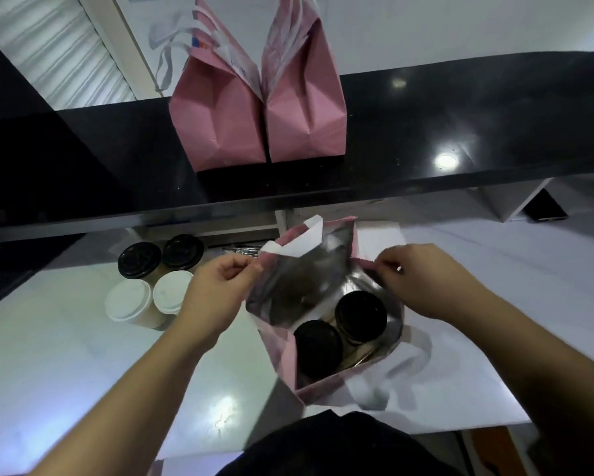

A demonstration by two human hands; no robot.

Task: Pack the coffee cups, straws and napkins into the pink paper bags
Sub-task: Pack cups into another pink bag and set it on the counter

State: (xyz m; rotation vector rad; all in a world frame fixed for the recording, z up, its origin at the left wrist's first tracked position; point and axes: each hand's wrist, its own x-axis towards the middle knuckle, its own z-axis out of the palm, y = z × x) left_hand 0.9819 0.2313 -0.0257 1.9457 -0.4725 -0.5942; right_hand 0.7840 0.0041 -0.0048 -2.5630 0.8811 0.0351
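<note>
Pinching the open bag (278,352) rim: left hand (220,286), seemingly right hand (422,280).

Two cups (340,329) are sitting inside the open bag (323,338) on the counter (82,355), four cups (154,280) standing left, two bags (257,111) standing behind.

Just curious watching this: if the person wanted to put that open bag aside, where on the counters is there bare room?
The white counter is bare left of the open bag, in front of the four loose cups. The black shelf is bare right of the two closed pink bags. It is crowded between the cups and the left hand.
</note>
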